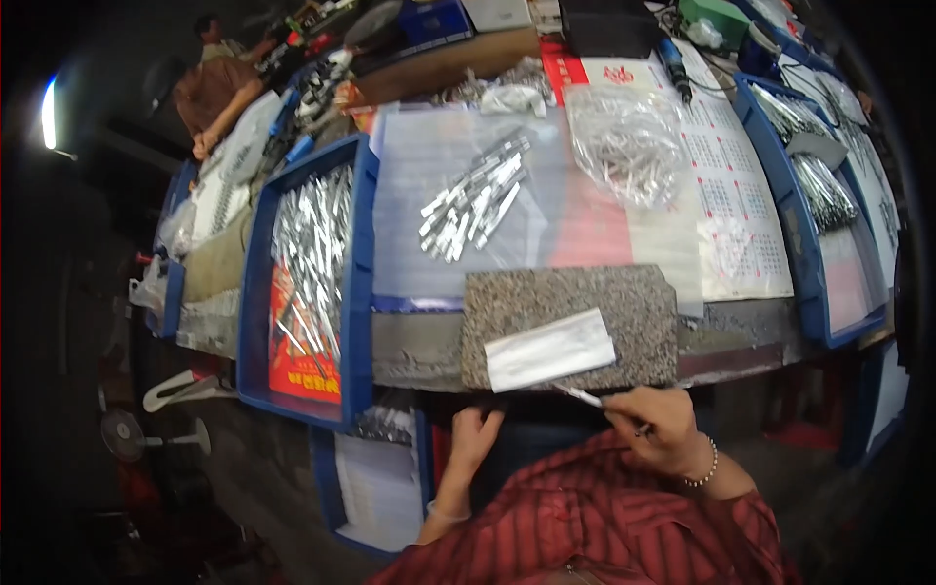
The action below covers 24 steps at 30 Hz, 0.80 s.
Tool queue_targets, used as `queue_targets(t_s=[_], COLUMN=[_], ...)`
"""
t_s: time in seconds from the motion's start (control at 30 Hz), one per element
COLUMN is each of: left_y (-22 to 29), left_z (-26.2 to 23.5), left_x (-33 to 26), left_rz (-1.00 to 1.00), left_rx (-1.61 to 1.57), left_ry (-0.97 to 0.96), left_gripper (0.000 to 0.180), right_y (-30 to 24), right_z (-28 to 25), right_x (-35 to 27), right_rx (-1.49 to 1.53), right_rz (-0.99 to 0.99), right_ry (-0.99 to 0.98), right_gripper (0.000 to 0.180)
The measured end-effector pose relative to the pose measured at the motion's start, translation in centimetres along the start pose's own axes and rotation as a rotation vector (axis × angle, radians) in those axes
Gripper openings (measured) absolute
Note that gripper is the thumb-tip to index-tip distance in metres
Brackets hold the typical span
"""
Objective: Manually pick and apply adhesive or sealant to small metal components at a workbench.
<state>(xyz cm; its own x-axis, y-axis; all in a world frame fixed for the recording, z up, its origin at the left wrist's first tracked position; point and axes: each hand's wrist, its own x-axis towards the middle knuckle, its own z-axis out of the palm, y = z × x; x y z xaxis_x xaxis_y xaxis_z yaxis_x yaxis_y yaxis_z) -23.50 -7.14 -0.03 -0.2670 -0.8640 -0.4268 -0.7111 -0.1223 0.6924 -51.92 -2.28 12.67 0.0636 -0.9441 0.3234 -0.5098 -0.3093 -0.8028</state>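
My right hand (659, 421) is closed on a thin metal strip (585, 396) whose tip points left, just below the front edge of a speckled stone slab (624, 302). A small clear bag of silvery strips (549, 348) lies on that slab. My left hand (474, 437) rests lower, below the table edge, fingers loosely curled, with nothing seen in it. Several loose metal strips (475, 195) lie on a clear plastic sheet (419, 166) further back.
A blue tray (357, 292) full of metal strips stands at left. Another blue tray (792, 224) stands at right. A clear bag of parts (629, 141) lies on a calendar sheet (741, 195). Another person (210, 88) works at the far left.
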Motion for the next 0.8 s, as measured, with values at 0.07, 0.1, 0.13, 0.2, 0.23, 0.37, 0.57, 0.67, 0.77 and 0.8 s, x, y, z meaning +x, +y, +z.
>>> queue_targets(t_s=[0.07,0.1,0.13,0.2,0.23,0.37,0.57,0.67,0.77,0.8], left_y=[6.0,7.8,9.6,11.6,12.3,14.8,14.5,13.1,11.9,11.7], left_z=[-3.7,-4.8,-5.8,-7.2,-7.6,-8.4,-8.1,-8.2,-7.9,-7.9], left_x=[-6.7,-8.6,-9.8,-10.2,-9.8,-7.0,-4.0,-3.6,-4.0,-4.1], left_rz=[0.190,0.389,0.475,0.612,0.625,0.683,0.465,0.270,0.146,0.157], left_rx=[-0.177,-0.198,-0.168,-0.117,-0.159,-0.154,-0.257,-0.400,-0.546,-0.606], left_ry=[0.089,0.146,0.245,0.346,0.340,0.181,-0.418,-0.623,-0.682,-0.656], left_gripper=[0.005,0.007,0.009,0.015,0.017,0.025,0.020,0.020,0.020,0.020], right_y=[-0.9,-1.2,-1.4,-1.4,-1.4,-1.4,-1.5,-1.5,-1.4,-1.4], right_z=[0.4,0.5,0.4,0.2,0.0,-0.2,-0.2,0.0,0.5,0.5], right_x=[1.3,1.6,1.9,1.8,1.8,1.4,1.8,1.9,2.2,2.6], right_rx=[-0.006,-0.009,-0.014,-0.032,-0.046,-0.122,-0.225,-0.253,-0.242,-0.242], right_rz=[-0.132,-0.170,-0.209,-0.233,-0.267,-0.396,-0.593,-0.678,-0.711,-0.709], right_ry=[-0.029,-0.042,-0.048,-0.062,-0.080,-0.153,-0.168,-0.225,-0.233,-0.238], right_gripper=[0.019,0.019,0.020,0.022,0.023,0.026,0.023,0.019,0.019,0.020])
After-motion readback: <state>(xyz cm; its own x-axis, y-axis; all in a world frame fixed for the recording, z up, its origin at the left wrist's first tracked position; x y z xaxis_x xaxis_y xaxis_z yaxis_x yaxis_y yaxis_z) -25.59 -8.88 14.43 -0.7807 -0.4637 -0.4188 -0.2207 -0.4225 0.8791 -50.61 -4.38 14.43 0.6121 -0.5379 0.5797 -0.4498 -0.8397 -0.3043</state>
